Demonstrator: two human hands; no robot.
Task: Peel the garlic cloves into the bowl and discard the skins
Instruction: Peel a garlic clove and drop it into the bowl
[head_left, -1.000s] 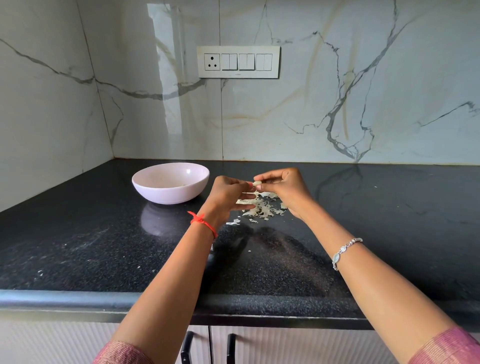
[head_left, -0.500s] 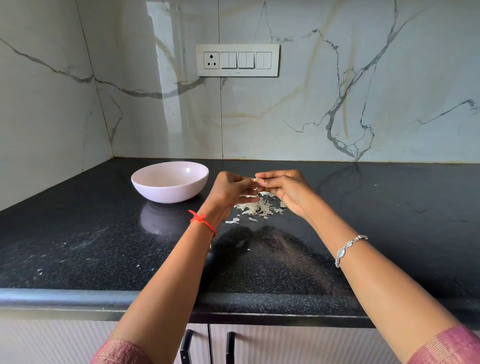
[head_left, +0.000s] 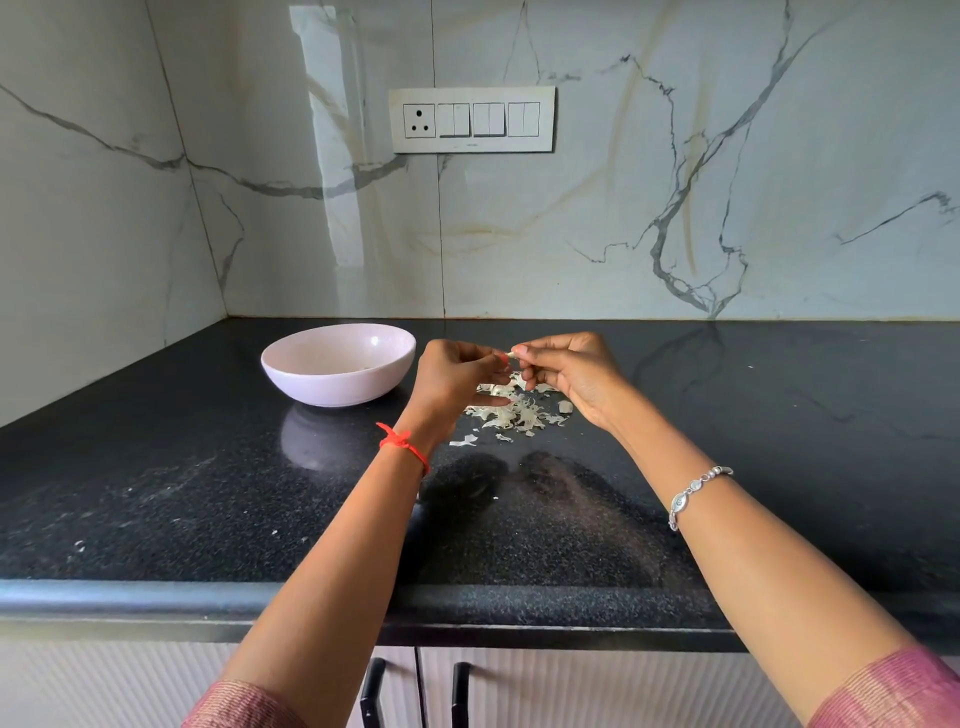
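Both hands are raised a little above the black counter (head_left: 156, 493), fingertips meeting. A small pale garlic clove (head_left: 510, 355) is pinched between them; my right hand (head_left: 576, 371) holds it with thumb and forefinger, and my left hand (head_left: 454, 376) pinches at its other end with curled fingers. Most of the clove is hidden by the fingers. Below the hands lies a loose heap of white garlic skins (head_left: 514, 413). One pale piece (head_left: 565, 406) sits at the heap's right edge. The pale pink bowl (head_left: 337, 382) stands to the left of my left hand.
Marble wall panels close off the back and the left side, with a switch plate (head_left: 471, 119) above. The counter's rounded front edge (head_left: 130, 597) runs across the bottom, with cupboard handles (head_left: 371, 691) under it. Tiny skin flecks (head_left: 78, 545) lie at front left.
The hands have stayed over the skin heap, with the fingertips drawn closer together around the clove. The bowl and skins have not moved.
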